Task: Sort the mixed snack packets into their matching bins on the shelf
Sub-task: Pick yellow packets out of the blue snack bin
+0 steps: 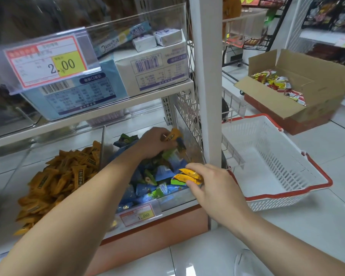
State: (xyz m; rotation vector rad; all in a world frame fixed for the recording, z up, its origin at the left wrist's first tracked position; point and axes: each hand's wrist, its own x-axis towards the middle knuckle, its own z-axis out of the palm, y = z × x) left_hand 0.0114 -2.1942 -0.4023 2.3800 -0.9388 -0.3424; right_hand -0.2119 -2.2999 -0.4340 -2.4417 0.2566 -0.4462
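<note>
Orange packet (172, 135), one, pinched by left hand (157, 143) fingers; two orange packets (188, 176) pinched by right hand (215, 189) fingers

The red-bordered white-and-yellow price tag (46, 62) on the upper clear plastic bin (147, 22) reads "2.00", the smaller red-and-yellow price tag (137, 215) on the lower clear plastic bin (173, 200) "1.00".

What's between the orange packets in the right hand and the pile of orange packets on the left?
Head view: the heap of blue and green packets, the left forearm lying across it, and the clear divider between the two bins.
</note>
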